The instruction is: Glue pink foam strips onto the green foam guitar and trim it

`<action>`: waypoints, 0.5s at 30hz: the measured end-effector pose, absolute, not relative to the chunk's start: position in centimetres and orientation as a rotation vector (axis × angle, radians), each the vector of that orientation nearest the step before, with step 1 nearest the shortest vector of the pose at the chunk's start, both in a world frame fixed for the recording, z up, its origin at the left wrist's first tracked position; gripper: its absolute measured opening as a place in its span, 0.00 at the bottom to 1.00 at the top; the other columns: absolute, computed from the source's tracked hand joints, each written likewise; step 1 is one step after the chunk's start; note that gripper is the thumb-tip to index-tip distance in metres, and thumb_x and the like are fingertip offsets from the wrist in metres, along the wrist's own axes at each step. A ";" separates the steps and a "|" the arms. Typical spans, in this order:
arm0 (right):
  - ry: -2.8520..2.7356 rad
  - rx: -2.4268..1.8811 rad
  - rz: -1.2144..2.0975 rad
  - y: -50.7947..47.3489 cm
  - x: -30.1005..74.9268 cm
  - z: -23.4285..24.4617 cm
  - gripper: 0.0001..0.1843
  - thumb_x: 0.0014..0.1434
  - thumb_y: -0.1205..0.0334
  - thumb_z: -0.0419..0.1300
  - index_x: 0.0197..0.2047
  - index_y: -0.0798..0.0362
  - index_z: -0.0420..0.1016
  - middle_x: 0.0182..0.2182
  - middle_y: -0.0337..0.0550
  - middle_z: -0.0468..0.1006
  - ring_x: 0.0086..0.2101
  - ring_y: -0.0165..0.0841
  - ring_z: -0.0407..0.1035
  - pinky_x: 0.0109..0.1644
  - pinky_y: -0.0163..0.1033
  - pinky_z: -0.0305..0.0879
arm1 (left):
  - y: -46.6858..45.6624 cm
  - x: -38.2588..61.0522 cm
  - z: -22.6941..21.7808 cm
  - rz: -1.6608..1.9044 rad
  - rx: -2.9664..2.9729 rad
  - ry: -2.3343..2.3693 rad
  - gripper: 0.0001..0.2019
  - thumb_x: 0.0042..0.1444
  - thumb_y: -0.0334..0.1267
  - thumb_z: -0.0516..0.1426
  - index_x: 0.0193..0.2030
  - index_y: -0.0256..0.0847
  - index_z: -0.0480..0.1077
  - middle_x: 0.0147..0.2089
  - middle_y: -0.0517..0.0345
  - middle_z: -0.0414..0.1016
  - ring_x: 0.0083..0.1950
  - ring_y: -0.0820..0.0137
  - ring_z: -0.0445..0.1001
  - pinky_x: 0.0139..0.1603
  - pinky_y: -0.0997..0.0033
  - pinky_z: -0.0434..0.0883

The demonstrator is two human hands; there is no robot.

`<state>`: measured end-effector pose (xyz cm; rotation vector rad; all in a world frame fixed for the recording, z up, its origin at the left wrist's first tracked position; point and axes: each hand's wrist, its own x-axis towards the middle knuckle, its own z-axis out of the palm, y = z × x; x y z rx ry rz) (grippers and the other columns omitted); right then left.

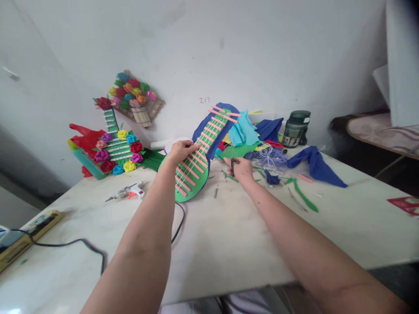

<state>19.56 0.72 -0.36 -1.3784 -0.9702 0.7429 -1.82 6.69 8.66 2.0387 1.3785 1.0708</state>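
My left hand [182, 151] grips the left edge of a green paper guitar shape [193, 172] crossed by pink strips, and holds it tilted up off the white table [229, 235]. My right hand [240, 168] is closed around a pair of dark-handled scissors [232, 165], blades pointing up, just right of the guitar shape. Blue paper [212, 146] lies behind the guitar's neck. Green paper offcuts [304, 197] lie on the table to the right of my right hand.
A finished guitar craft with paper roses [118, 150] and a flower basket craft [135, 98] lean on the wall at left. A glue gun [128, 191] with a black cable, a power strip [31, 231], purple yarn [266, 158], blue cloth [317, 165] and a dark jar [296, 128] are on the table.
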 end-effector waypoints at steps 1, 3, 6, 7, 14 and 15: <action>-0.945 -1.378 0.800 0.6 19.5 -0.2 0.16 0.43 0.51 0.69 0.29 0.54 0.73 0.14 0.38 0.71 0.14 0.32 0.67 0.13 0.31 0.55 | 6.8 -1.8 8.6 1.041 2.062 1.391 0.19 0.42 0.57 0.62 0.23 0.42 0.70 0.18 0.63 0.62 0.23 0.74 0.60 0.22 0.75 0.57; -0.917 -1.355 0.914 0.2 19.3 0.1 0.16 0.42 0.53 0.70 0.26 0.54 0.71 0.12 0.38 0.70 0.13 0.31 0.66 0.11 0.30 0.53 | 7.2 -1.8 8.6 0.983 2.110 1.414 0.18 0.43 0.57 0.61 0.23 0.43 0.71 0.19 0.62 0.64 0.23 0.73 0.61 0.22 0.75 0.57; -0.887 -1.292 1.084 -0.3 18.9 0.3 0.16 0.45 0.55 0.70 0.26 0.55 0.69 0.12 0.40 0.71 0.12 0.29 0.65 0.09 0.29 0.51 | 7.7 -1.4 8.5 0.936 2.181 1.422 0.17 0.44 0.56 0.62 0.22 0.43 0.72 0.18 0.61 0.63 0.24 0.72 0.61 0.24 0.74 0.57; -0.865 -1.268 1.139 -0.5 18.8 0.3 0.15 0.47 0.56 0.69 0.26 0.56 0.69 0.12 0.41 0.72 0.12 0.29 0.65 0.09 0.28 0.51 | 7.8 -1.1 8.4 0.932 2.204 1.415 0.16 0.44 0.54 0.62 0.21 0.43 0.71 0.18 0.61 0.63 0.24 0.71 0.62 0.25 0.73 0.57; -0.656 -1.032 1.357 0.2 17.9 -0.6 0.12 0.50 0.58 0.67 0.34 0.55 0.71 0.22 0.43 0.78 0.21 0.31 0.72 0.16 0.29 0.62 | 8.0 0.8 7.1 0.844 2.350 1.424 0.16 0.49 0.52 0.60 0.20 0.43 0.70 0.20 0.59 0.66 0.31 0.67 0.67 0.37 0.69 0.61; -0.628 -0.996 1.364 0.4 17.8 -0.8 0.12 0.49 0.59 0.67 0.34 0.55 0.71 0.22 0.41 0.78 0.21 0.30 0.72 0.16 0.29 0.63 | 8.2 1.0 6.8 0.819 2.387 1.436 0.16 0.50 0.53 0.59 0.21 0.43 0.71 0.22 0.58 0.68 0.33 0.66 0.68 0.42 0.68 0.61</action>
